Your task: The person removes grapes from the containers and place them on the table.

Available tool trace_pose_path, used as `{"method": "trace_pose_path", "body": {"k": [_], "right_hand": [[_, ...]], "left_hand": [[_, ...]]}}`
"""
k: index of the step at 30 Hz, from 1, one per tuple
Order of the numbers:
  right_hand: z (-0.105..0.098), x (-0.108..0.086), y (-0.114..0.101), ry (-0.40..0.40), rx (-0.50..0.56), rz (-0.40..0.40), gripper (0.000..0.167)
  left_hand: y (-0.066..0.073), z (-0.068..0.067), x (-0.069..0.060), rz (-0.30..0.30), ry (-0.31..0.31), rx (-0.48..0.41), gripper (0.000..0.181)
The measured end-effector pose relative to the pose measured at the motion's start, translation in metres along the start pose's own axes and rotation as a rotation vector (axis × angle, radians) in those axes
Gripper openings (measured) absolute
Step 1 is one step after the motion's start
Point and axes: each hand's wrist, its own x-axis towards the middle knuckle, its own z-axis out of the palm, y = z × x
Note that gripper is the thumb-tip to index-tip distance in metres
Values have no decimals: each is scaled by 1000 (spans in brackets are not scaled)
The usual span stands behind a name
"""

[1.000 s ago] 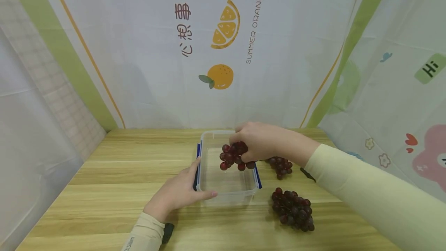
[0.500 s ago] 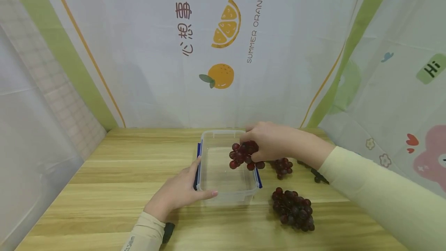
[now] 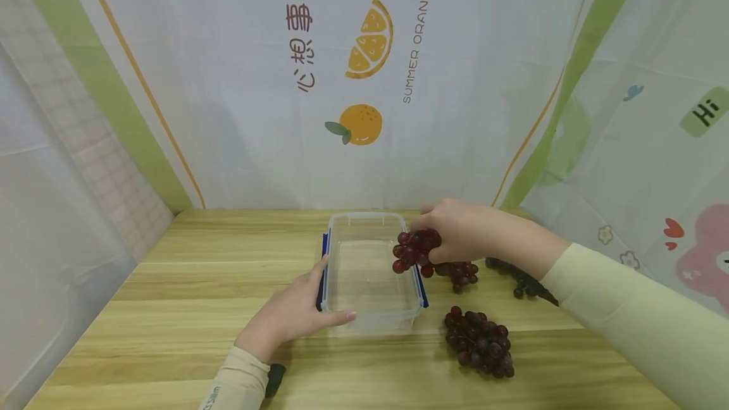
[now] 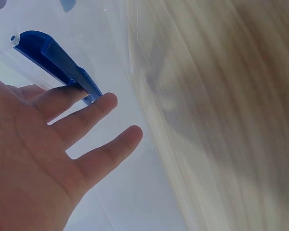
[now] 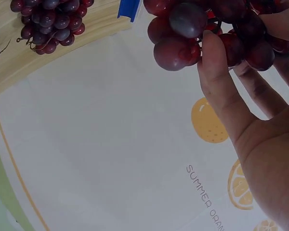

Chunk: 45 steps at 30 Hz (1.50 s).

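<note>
My right hand (image 3: 464,233) pinches a bunch of red grapes (image 3: 414,248) above the right rim of a clear plastic box (image 3: 370,317) with blue side latches. In the right wrist view, the thumb and fingers hold these grapes (image 5: 171,50) from their near side. At the box's left side is my left hand (image 3: 290,315), its thumb lying at the front rim. Its fingers (image 4: 98,159) are spread and fairly straight in the left wrist view, some touching a blue latch (image 4: 62,62). I see no grapes inside the box.
Right of the box, a second red bunch (image 3: 460,276) lies partly behind the held one. A larger dark red bunch (image 3: 479,341) rests nearer on the wooden table (image 3: 188,321). Dark grapes (image 3: 521,280) lie farther right by the right forearm. A printed curtain (image 3: 256,163) hangs behind.
My right hand has moved to the right with the grapes, from over the middle of the box to its right rim. My left hand and the box have stayed put.
</note>
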Motion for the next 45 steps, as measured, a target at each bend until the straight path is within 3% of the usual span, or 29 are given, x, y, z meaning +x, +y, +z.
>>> {"method": "trace_pose_path", "body": {"k": [15,23,37,45], "right_hand": [[6,-16,15,35,30,3,31],[14,-26,26,7,42,46,47],[31,-49,46,-24,95,216,52],[43,-60,60,8,198,335,58]], "left_hand": [[-1,1,1,-2,0,0,131],[-1,0,1,-5,-8,-3,132],[-1,0,0,1,-14,-28,132],[-1,1,0,-1,-10,-32,132]]}}
